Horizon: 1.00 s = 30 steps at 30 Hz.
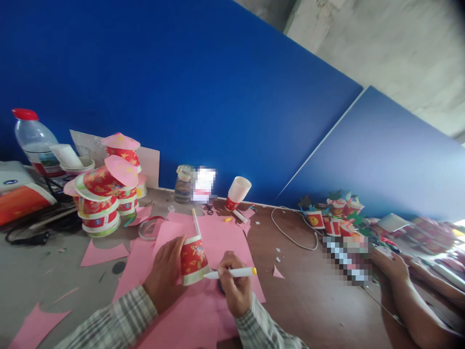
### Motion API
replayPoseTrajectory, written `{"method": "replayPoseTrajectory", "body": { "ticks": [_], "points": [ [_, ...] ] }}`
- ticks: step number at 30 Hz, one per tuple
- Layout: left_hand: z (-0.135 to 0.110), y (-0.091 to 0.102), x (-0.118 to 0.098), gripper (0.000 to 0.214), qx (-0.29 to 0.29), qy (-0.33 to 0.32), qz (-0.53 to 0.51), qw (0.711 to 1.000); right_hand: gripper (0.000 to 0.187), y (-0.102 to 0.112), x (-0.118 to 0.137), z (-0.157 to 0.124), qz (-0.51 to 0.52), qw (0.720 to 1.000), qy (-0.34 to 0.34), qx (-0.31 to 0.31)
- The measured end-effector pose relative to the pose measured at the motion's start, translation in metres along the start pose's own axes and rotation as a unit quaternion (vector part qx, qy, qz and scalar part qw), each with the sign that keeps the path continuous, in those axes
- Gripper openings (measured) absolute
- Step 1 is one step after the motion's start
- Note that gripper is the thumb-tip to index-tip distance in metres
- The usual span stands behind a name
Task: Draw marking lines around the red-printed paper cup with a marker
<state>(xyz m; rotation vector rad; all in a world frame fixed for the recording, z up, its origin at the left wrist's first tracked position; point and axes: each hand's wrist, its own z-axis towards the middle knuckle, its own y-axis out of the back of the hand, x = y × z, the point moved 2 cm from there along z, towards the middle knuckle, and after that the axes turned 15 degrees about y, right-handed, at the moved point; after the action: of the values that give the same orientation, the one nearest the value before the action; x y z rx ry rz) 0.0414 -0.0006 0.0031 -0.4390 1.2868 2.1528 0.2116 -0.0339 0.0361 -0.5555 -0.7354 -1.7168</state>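
Note:
My left hand is wrapped round a red printed paper cup, which stands mouth down and a little tilted over the pink paper. The cup's pale rim points towards me and shows a yellowish tint. In my right hand is a white marker with a yellow end, its tip at the right side of that rim. A dark object, mostly hidden, lies under my right fingers. Behind the cup a white pen with a pale yellow end rests on the pink paper.
Stacked red cups with pink paper hats stand on the left, near a red-capped bottle. A tape roll, a glass jar and white cups stand further back. At right, another person's hand is near a blurred phone-like object.

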Motion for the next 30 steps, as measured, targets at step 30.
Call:
{"method": "replayPoseTrajectory", "body": {
  "ticks": [30],
  "points": [
    [-0.0007, -0.0027, 0.0025, 0.095, 0.018, -0.003, 0.013, 1.000, 0.014, -0.0029, 0.0002, -0.0039, -0.020, 0.999, 0.028, 0.034]
  ]
}}
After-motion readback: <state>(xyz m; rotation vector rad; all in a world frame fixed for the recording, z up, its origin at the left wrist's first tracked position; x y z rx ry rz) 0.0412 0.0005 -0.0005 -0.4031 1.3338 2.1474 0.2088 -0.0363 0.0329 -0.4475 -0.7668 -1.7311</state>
